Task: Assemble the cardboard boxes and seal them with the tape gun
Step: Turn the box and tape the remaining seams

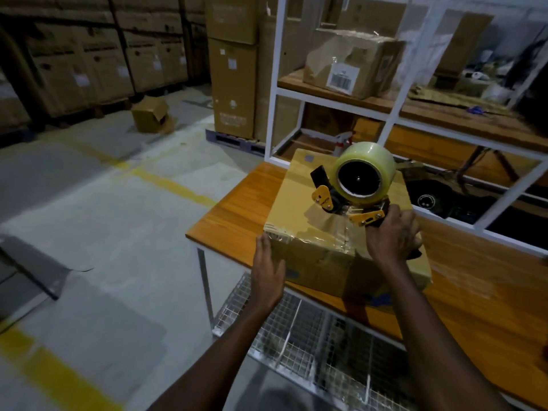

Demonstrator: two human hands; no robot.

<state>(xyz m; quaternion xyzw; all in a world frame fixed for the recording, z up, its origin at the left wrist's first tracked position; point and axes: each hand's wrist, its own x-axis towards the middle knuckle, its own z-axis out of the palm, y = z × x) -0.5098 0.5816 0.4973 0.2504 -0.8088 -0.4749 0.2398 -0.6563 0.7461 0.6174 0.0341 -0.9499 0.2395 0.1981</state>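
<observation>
The right hand (391,237) curled tightly round the handle of the tape gun (341,200). The gun sat on the top of the box (296,197), near its front right edge, with the clear roll (363,173) facing the camera. The right wrist was bent down over the front edge of the box and the forearm reached in from below. Shiny tape lay across the front edge of the box top and ran down its front face.

The left hand (267,262) pressed flat against the box's near left corner, fingers straight and together and holding nothing.

The box was closed, so its contents could not be seen. It stood on the near end of a wooden table (231,215), above a wire shelf (296,336).

Behind the table, a white rack (274,84) held a film-wrapped carton (353,63) with a label on an upper board. A spray bottle (344,140) stood lower down, just behind the box.

On the floor well beyond the table, a small carton (151,115) lay tipped with a flap open, its inside dark. Tall cartons (234,84) were stacked on a pallet beside the rack.
</observation>
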